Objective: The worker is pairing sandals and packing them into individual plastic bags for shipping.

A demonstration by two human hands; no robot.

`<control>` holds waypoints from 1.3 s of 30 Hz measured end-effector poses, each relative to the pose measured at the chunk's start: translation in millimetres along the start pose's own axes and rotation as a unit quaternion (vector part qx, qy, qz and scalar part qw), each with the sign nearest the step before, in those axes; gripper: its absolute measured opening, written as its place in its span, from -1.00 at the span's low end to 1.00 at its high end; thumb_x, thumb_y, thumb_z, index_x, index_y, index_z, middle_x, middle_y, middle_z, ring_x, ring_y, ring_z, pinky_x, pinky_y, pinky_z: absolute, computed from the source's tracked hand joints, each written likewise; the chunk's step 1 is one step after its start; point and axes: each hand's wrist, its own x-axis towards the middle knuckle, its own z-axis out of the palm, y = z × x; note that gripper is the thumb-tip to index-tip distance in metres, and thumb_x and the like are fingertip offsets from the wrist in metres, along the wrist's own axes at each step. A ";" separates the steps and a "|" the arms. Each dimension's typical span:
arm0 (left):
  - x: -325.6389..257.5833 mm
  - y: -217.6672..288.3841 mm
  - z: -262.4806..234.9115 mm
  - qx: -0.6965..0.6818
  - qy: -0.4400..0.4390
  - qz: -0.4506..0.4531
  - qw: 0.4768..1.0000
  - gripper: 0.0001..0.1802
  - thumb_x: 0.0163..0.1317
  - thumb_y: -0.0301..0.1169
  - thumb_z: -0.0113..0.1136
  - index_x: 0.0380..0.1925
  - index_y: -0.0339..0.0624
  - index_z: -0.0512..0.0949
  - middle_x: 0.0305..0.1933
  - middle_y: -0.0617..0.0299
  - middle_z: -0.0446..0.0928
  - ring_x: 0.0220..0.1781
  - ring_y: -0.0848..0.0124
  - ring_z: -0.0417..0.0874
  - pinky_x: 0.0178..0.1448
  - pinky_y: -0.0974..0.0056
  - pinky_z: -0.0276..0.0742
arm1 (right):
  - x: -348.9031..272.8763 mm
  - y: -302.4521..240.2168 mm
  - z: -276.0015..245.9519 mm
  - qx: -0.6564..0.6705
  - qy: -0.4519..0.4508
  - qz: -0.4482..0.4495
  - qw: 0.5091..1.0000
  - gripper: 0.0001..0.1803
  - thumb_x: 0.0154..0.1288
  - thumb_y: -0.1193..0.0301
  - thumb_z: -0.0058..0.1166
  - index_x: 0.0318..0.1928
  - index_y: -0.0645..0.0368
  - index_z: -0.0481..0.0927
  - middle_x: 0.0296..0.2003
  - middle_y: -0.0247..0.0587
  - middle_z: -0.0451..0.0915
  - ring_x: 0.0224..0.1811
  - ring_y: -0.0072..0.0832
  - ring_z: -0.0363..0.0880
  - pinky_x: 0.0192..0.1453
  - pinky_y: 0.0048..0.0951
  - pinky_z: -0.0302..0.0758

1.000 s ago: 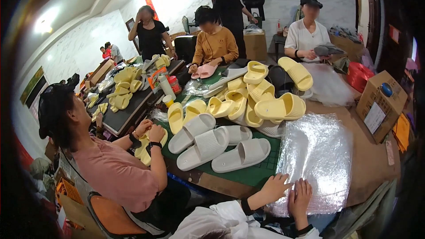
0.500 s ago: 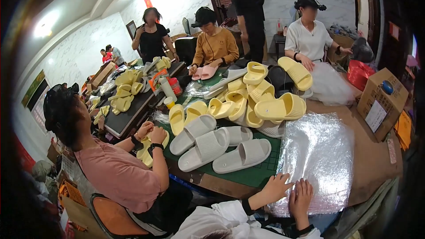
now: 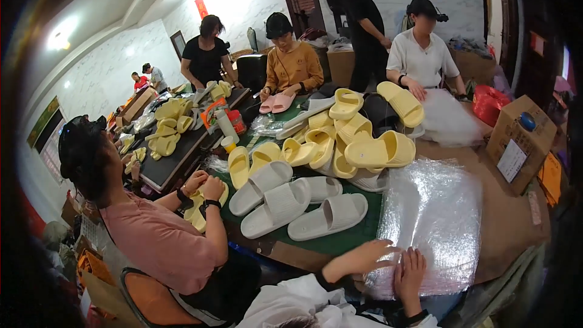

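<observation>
A stack of shiny clear plastic bags or film (image 3: 431, 218) lies at the table's near right edge. My right hand (image 3: 411, 273) rests flat on its near left part, fingers stretched out. My left hand (image 3: 367, 257), a little blurred, reaches over the stack's left edge with its fingers extended towards my right hand; it holds nothing that I can see. Nearest to my left hand are grey slippers (image 3: 328, 217) on the green mat (image 3: 358, 234). Behind them is a heap of yellow slippers (image 3: 381, 150).
A cardboard box (image 3: 521, 140) stands at the right, with an orange packet (image 3: 549, 179) beside it. At the left a person in pink (image 3: 161, 231) handles yellow slippers. Across the table, one person handles pink slippers (image 3: 276, 102) and another whitish plastic (image 3: 449, 115).
My left hand has shifted slightly left and down, while my right hand stays on the plastic. In the background the standing person in black has moved right and turned.
</observation>
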 end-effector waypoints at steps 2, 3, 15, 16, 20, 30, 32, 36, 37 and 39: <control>-3.7 7.1 -45.9 -0.030 0.097 -0.035 0.994 -0.54 0.22 -0.32 0.14 0.10 -0.26 0.39 0.12 -0.07 0.40 0.16 -0.01 0.39 0.26 0.11 0.30 | 0.5 -0.1 0.3 0.000 -0.006 0.000 1.000 -0.57 0.17 0.40 -0.03 0.08 0.25 0.42 0.15 0.05 0.37 0.26 0.03 0.22 0.37 0.05 0.02; -6.9 14.9 -66.6 0.053 0.158 -0.076 0.983 -0.54 0.23 -0.29 0.13 0.09 -0.25 0.40 0.13 -0.06 0.40 0.16 0.02 0.40 0.26 0.11 0.29 | -0.5 1.2 -1.0 -0.004 -0.006 0.002 1.000 -0.57 0.17 0.40 -0.03 0.08 0.25 0.42 0.15 0.05 0.37 0.26 0.03 0.22 0.37 0.05 0.02; -102.2 -44.9 -69.1 0.387 0.166 -0.535 0.732 -0.21 0.13 0.10 0.13 0.32 0.08 0.20 0.26 -0.50 0.11 0.12 -0.38 0.34 0.22 -0.15 0.25 | -6.4 2.3 -3.2 -0.007 -0.015 0.003 1.000 -0.59 0.19 0.39 -0.05 0.05 0.27 0.44 0.14 0.06 0.38 0.26 0.00 0.21 0.37 0.04 0.01; -105.4 -52.1 -64.9 0.411 0.169 -0.517 0.732 -0.21 0.10 0.09 0.16 0.30 0.09 0.23 0.28 -0.48 0.09 0.07 -0.33 0.39 0.15 -0.12 0.33 | -5.9 3.9 -2.4 -0.009 -0.007 0.000 1.000 -0.60 0.19 0.39 -0.05 0.05 0.27 0.44 0.13 0.05 0.38 0.26 0.00 0.21 0.37 0.04 0.01; -105.5 -58.8 -68.7 0.415 0.202 -0.500 0.733 -0.27 0.08 0.04 0.20 0.25 0.06 0.31 0.25 -0.47 0.13 -0.02 -0.19 0.48 0.04 -0.04 0.40 | -2.8 2.4 -1.2 -0.022 0.002 -0.007 1.000 -0.62 0.21 0.41 -0.05 0.04 0.25 0.45 0.13 0.02 0.40 0.25 -0.02 0.23 0.36 0.01 0.03; -103.5 -51.6 -85.8 0.390 0.227 -0.502 0.738 -0.39 0.11 -0.03 0.19 0.13 -0.07 0.42 0.18 -0.34 0.27 0.03 -0.09 0.47 0.04 -0.02 0.38 | 3.3 -1.3 1.9 -0.022 0.000 -0.012 1.000 -0.59 0.22 0.40 -0.05 0.09 0.22 0.44 0.16 -0.02 0.38 0.27 -0.05 0.21 0.36 0.00 0.04; -107.5 -57.7 -89.2 0.414 0.256 -0.477 0.731 -0.38 0.12 -0.04 0.19 0.15 -0.07 0.40 0.20 -0.33 0.25 0.07 -0.10 0.45 0.06 -0.03 0.36 | 1.9 -0.6 1.8 -0.021 -0.003 -0.012 1.000 -0.59 0.22 0.40 -0.05 0.09 0.23 0.44 0.16 -0.02 0.38 0.27 -0.05 0.21 0.37 0.00 0.03; -117.8 -71.4 -111.6 0.497 0.383 -0.414 0.659 -0.31 0.12 -0.09 0.19 0.24 -0.09 0.30 0.06 -0.18 0.42 0.00 -0.06 0.49 0.00 0.01 0.39 | -0.9 -0.8 -0.6 -0.012 -0.002 -0.009 1.000 -0.60 0.22 0.41 -0.05 0.08 0.24 0.43 0.15 -0.01 0.38 0.27 -0.04 0.21 0.37 0.00 0.02; -120.9 -74.2 -122.1 0.503 0.386 -0.412 0.655 -0.31 0.12 -0.09 0.19 0.24 -0.09 0.30 0.06 -0.18 0.42 0.00 -0.06 0.49 0.00 0.01 0.39 | -1.3 -0.9 -0.9 -0.007 0.003 -0.011 1.000 -0.60 0.22 0.41 -0.05 0.08 0.24 0.43 0.15 -0.01 0.38 0.27 -0.04 0.21 0.37 0.00 0.02; -122.8 -76.1 -143.6 0.316 0.303 -0.600 0.669 -0.23 0.15 -0.07 0.16 0.29 -0.19 0.18 -0.13 -0.15 0.54 -0.14 -0.04 0.58 -0.07 0.02 0.45 | -3.7 1.6 -2.8 -0.023 -0.008 -0.004 1.000 -0.60 0.22 0.41 -0.05 0.07 0.25 0.44 0.15 0.00 0.39 0.27 -0.04 0.21 0.37 0.00 0.02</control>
